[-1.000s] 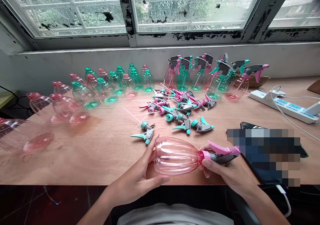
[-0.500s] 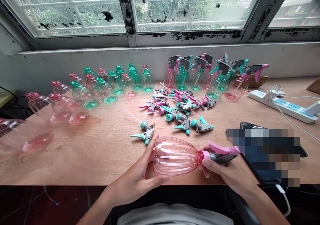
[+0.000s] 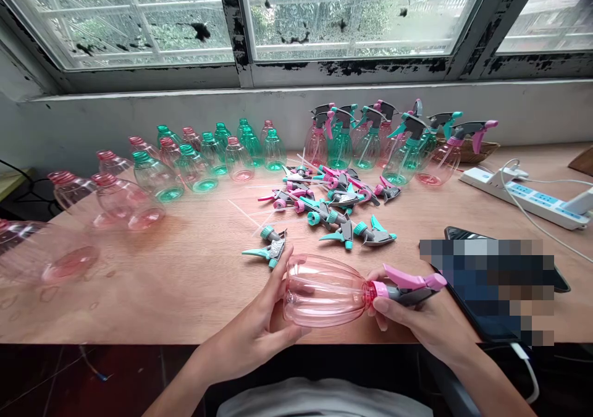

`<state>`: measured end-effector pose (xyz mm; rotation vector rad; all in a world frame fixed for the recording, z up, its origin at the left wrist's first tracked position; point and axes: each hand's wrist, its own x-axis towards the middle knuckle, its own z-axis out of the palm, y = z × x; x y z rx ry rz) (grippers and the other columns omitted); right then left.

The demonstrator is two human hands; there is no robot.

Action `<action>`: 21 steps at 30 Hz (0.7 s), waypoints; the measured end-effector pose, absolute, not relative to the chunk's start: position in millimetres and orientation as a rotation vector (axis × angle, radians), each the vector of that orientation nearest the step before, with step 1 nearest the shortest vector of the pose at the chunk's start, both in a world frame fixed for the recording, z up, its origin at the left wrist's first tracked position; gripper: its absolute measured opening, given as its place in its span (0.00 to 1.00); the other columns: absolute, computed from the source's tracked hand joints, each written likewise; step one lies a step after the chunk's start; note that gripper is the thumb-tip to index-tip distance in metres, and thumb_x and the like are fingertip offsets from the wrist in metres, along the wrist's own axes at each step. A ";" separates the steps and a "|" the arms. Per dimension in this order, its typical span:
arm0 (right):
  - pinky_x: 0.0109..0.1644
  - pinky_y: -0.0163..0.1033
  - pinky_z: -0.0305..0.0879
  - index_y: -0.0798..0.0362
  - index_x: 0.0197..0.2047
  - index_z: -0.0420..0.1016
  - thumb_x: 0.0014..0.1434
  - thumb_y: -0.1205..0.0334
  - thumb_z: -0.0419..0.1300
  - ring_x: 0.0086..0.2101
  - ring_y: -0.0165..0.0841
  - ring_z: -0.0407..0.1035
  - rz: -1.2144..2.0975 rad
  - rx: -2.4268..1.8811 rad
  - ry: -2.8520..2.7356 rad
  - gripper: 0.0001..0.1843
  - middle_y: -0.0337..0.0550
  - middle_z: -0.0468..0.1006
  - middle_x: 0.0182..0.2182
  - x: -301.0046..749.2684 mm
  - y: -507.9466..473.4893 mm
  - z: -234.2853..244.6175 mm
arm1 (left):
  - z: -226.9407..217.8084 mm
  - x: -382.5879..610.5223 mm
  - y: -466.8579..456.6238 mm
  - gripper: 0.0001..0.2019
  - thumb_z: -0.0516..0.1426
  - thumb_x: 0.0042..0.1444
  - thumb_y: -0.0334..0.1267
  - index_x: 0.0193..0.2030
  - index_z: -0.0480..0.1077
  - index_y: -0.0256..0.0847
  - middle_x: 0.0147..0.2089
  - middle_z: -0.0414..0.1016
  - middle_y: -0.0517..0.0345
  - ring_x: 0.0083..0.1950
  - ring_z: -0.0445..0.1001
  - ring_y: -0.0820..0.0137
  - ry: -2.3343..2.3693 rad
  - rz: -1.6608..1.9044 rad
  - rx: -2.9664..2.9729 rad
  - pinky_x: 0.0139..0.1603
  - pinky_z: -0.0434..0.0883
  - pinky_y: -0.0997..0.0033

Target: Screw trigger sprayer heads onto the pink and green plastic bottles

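A clear pink spray bottle (image 3: 324, 290) lies on its side over the near edge of the wooden table (image 3: 185, 281). My left hand (image 3: 259, 327) cups its round base, fingers curled around it. At the bottle's neck sits a pink and grey trigger spray head (image 3: 407, 284), and my right hand (image 3: 417, 321) is closed on it, thumb against the pink collar.
Several loose trigger heads (image 3: 328, 204) lie in a pile mid-table. Capless pink and teal bottles (image 3: 194, 164) stand at the left and back. Bottles fitted with sprayers (image 3: 380, 139) stand at the back right. A power strip (image 3: 528, 197) and a phone (image 3: 500, 281) are at the right.
The bottle and both hands have shifted very slightly; otherwise nothing has visibly changed.
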<state>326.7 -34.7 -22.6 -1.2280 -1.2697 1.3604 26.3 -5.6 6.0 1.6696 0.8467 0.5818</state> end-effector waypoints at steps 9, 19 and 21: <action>0.37 0.44 0.63 0.49 0.47 0.79 0.60 0.46 0.72 0.26 0.37 0.69 1.380 -1.244 -1.218 0.19 0.34 0.79 0.22 327.4 -35.9 -23.3 | 10.0 26.3 -4.6 0.55 0.66 0.64 0.45 0.80 0.26 0.60 0.85 0.37 0.56 0.84 0.38 0.50 0.889 0.563 1.611 0.82 0.45 0.47; 0.38 0.46 0.66 0.50 0.50 0.80 0.60 0.46 0.72 0.27 0.38 0.70 1.351 -1.240 -1.218 0.21 0.35 0.78 0.21 326.8 -35.9 -24.9 | 8.2 25.2 -5.0 0.55 0.66 0.65 0.41 0.79 0.24 0.62 0.85 0.39 0.53 0.82 0.50 0.49 0.864 0.572 1.645 0.81 0.52 0.47; 0.37 0.45 0.66 0.50 0.43 0.82 0.60 0.45 0.71 0.27 0.38 0.69 1.350 -1.230 -1.246 0.18 0.36 0.78 0.21 327.1 -35.5 -25.9 | 8.7 25.1 -5.2 0.54 0.66 0.65 0.39 0.79 0.26 0.64 0.85 0.39 0.56 0.83 0.46 0.50 0.872 0.584 1.683 0.82 0.48 0.47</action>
